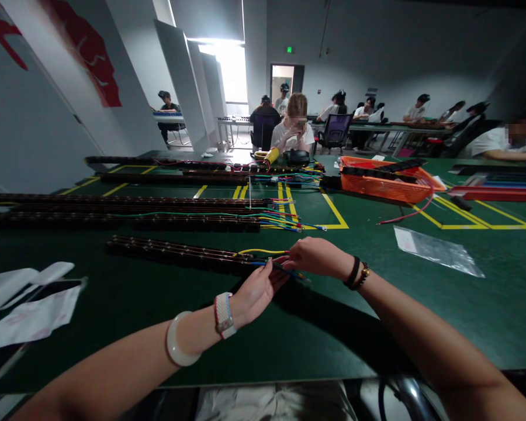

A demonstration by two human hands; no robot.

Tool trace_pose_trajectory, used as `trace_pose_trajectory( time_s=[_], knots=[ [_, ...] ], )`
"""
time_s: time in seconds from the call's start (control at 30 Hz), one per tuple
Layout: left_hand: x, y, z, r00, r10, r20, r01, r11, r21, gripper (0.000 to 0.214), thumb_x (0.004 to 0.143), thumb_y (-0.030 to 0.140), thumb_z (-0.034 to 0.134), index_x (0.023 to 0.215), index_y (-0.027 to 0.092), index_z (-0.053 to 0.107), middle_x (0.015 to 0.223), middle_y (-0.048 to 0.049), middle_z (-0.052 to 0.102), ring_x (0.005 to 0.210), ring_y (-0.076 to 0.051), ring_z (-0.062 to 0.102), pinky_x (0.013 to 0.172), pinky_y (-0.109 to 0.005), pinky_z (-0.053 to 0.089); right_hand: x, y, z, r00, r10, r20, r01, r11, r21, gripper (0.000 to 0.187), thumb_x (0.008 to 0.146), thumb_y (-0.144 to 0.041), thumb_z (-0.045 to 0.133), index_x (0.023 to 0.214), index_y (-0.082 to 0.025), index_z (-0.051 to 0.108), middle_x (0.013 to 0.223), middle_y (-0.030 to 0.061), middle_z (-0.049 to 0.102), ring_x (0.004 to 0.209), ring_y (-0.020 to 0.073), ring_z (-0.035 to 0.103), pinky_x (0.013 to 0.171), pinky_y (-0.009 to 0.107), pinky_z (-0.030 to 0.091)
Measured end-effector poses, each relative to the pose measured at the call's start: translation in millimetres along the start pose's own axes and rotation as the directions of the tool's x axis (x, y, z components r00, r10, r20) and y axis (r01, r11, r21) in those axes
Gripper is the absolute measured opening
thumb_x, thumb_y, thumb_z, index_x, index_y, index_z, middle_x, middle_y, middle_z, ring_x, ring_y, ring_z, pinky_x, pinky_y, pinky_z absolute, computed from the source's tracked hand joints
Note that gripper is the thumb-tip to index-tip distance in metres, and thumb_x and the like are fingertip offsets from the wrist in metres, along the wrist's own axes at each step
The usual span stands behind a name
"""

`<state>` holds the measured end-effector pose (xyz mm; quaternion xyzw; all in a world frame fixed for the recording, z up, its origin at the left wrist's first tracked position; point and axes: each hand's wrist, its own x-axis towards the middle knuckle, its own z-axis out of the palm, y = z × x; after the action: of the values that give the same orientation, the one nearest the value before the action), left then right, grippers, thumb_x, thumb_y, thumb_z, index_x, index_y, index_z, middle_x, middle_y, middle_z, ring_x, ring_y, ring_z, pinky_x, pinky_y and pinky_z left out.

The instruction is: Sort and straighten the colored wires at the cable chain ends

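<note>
A long dark strip (175, 252) lies across the green table in front of me, with yellow, blue and red wires (263, 252) coming out of its right end. My left hand (256, 289) rests at that end, fingers closed around the strip and wires. My right hand (315, 256) reaches in from the right, fingertips pinched on the wire ends beside the left hand.
Several more dark strips with coloured wires (127, 210) lie further back. An orange basket (383, 182) stands at the back right, a clear plastic bag (436, 251) lies to the right, white paper packets (30, 304) to the left. Other people sit at tables beyond.
</note>
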<state>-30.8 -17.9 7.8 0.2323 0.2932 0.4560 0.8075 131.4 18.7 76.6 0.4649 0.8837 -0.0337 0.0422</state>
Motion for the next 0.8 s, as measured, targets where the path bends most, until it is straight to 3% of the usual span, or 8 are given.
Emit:
trace_pose_trajectory(
  time_s=[0.13,0.3,0.47,0.67,0.8],
  knots=[
    [-0.6,0.1,0.3,1.000,0.005,0.007,-0.005,1.000,0.019,0.024,0.091,0.024,0.046,0.100,0.011,0.065,0.109,-0.0114,0.067,0.101,-0.018,0.062,0.102,-0.035,0.041,-2.3,-5.8,5.0,0.995,-0.056,0.084,0.058,0.998,-0.018,0.022,0.084,-0.032,0.054,0.081,-0.020,0.071,0.073,0.0041,0.068,0.062,0.0133,0.059,0.051,0.022,0.031],
    [-5.2,-0.1,0.9,1.000,0.016,0.002,-0.016,0.995,0.094,0.025,0.091,0.027,0.047,0.095,0.010,0.065,0.104,-0.0138,0.068,0.100,-0.020,0.063,0.097,-0.038,0.044,3.1,5.8,-1.5,1.000,0.003,0.003,-0.003,1.000,0.009,0.023,0.086,-0.032,0.053,0.084,-0.020,0.072,0.077,0.0049,0.070,0.068,0.0148,0.062,0.056,0.022,0.035],
    [-8.1,1.1,2.0,0.999,-0.028,0.015,0.024,0.977,0.211,0.030,0.090,0.033,0.047,0.091,0.008,0.065,0.098,-0.0166,0.069,0.092,-0.022,0.066,0.090,-0.038,0.047,13.1,12.8,4.5,0.991,0.049,-0.123,-0.062,0.992,-0.108,0.024,0.086,-0.031,0.054,0.082,-0.016,0.072,0.081,0.0098,0.071,0.077,0.0181,0.064,0.066,0.024,0.039],
    [-6.5,2.1,1.8,0.999,-0.046,0.016,0.042,0.981,0.191,0.032,0.092,0.031,0.043,0.091,0.007,0.065,0.100,-0.0177,0.068,0.097,-0.023,0.065,0.092,-0.037,0.047,23.7,14.0,27.4,0.989,-0.002,-0.150,-0.023,0.987,-0.162,0.026,0.088,-0.031,0.052,0.084,-0.014,0.071,0.085,0.0112,0.070,0.083,0.0198,0.064,0.074,0.028,0.041],
    [-4.7,1.2,-0.8,0.999,-0.047,0.027,0.042,0.987,0.157,0.029,0.091,0.031,0.047,0.090,0.008,0.065,0.099,-0.0169,0.068,0.095,-0.022,0.065,0.093,-0.038,0.047,22.2,15.0,26.0,0.995,0.012,-0.096,-0.020,0.997,-0.078,0.021,0.085,-0.033,0.056,0.084,-0.018,0.071,0.082,0.0065,0.071,0.077,0.0174,0.064,0.066,0.025,0.039]
  ],
)
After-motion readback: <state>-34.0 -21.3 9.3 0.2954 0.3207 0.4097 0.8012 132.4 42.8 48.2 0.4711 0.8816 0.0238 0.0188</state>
